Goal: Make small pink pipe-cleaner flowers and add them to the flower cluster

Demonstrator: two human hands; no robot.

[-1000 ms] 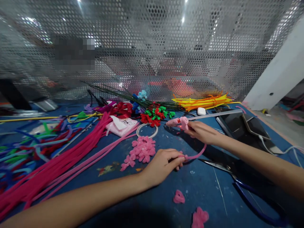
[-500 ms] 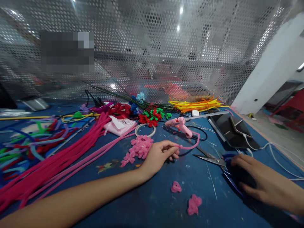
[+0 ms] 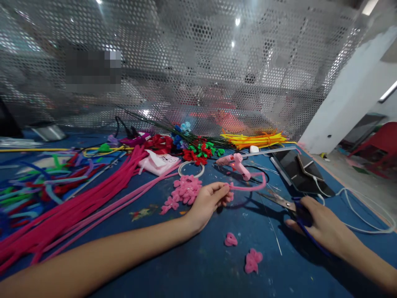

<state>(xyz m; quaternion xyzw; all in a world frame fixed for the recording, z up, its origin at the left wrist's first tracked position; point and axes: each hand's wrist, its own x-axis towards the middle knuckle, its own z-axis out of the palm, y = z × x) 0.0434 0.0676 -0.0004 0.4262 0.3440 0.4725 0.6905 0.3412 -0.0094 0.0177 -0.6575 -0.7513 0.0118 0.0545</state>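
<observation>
My left hand pinches a pink pipe cleaner near its curled end; the free length runs right and bends upward. Scissors with dark blue handles are in my right hand, their blades nearly together and pointing at the pipe cleaner. Beside my left wrist lies a pile of pink pipe-cleaner flowers. Two loose pink pieces rest nearer to me: a small curled loop and a petalled piece. A pink glue gun lies just behind the pipe cleaner.
Long pink pipe cleaners and a multicoloured heap cover the left side. Behind are a roll of tape, red and green flowers and a yellow bundle. A black tablet with a white cable lies right. Perforated metal closes the back.
My right hand has picked the scissors up off the table, and their blades have come closer together. My left hand stays in place with the pipe cleaner, whose free end has swung slightly right.
</observation>
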